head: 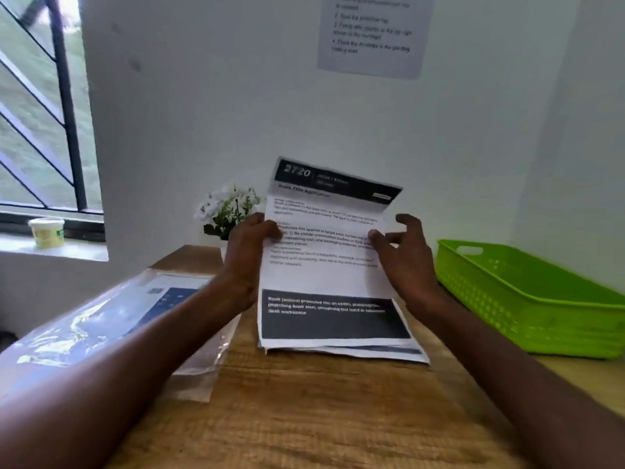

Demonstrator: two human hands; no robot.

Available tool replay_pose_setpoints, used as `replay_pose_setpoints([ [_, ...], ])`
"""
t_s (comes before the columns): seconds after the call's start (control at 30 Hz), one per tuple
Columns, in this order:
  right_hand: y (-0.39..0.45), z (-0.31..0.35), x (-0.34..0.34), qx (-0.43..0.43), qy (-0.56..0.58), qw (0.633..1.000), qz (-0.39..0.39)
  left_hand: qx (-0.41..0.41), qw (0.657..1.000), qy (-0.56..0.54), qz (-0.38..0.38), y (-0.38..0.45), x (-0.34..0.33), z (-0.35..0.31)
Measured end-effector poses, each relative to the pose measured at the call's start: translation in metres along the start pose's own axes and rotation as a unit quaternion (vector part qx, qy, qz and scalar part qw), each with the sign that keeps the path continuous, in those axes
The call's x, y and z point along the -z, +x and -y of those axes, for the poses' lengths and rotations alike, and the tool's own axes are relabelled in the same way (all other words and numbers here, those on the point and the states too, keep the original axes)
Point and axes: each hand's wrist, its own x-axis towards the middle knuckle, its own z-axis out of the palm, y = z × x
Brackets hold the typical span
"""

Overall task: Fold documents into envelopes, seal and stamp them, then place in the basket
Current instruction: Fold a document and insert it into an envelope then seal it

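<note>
We are looking down at a wooden table (304, 418) where a printed document (329, 252) is standing nearly upright, its long axis running from the table up toward the wall; its dark header band is pointing up and slightly away from us, its lower dark block is lying toward us, and its bottom edge is resting on a small stack of papers (372, 352) in the middle of the table; the top of the sheet is bending back along a crease just below the header. The left hand (245, 255) is gripping the sheet's left edge, thumb curling over the printed face and fingers hidden behind; the right hand (406, 255) is pinching the right edge with the thumb on the front, while its other fingers are spreading loosely, curled, beside the paper. To the right, a green basket (527, 299) is sitting at the table's edge, well apart from the sheet; to the left, a clear plastic sleeve holding printed material (111, 319) is lying flat under the left forearm; behind the document a small pot of white flowers (228, 208) is standing against the wall; a notice (373, 32) is hanging above, its text too blurred to read; a pale tub (47, 231) is sitting on the windowsill.
</note>
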Motion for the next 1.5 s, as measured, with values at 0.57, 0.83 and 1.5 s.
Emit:
replay_pose_setpoints([
  [0.57,0.006,-0.016,0.008,-0.118,0.328,0.934,0.074,-0.071,0.987,0.14,-0.039,0.006,0.004,0.007],
  [0.83,0.005,-0.018,0.005,-0.118,0.325,0.936,0.071,-0.033,0.992,0.114,-0.048,0.0,0.005,0.004],
  [1.5,0.004,-0.015,0.014,-0.154,0.303,0.94,0.032,-0.019,0.979,0.179,-0.092,-0.003,0.004,-0.002],
])
